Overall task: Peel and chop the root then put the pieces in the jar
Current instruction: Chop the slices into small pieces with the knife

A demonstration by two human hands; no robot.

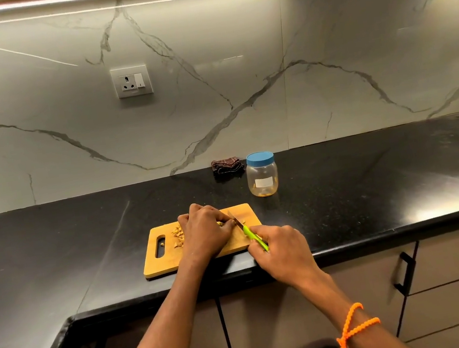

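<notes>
A wooden cutting board (164,261) lies near the counter's front edge. My left hand (205,232) is curled over a yellowish piece of root (220,223) and holds it down on the board. My right hand (281,248) grips the green handle of a small knife (250,234), whose blade stands on the board right beside my left fingertips. A pile of brownish peels and scraps (178,235) lies on the board left of my left hand. A clear plastic jar (262,175) with a blue lid on stands behind the board, with a few pieces at its bottom.
A folded dark cloth (227,165) lies against the marble wall left of the jar. The black counter (372,182) runs right and turns a corner at the left. Drawers with black handles (405,272) are below at the right. A wall socket (131,81) is above.
</notes>
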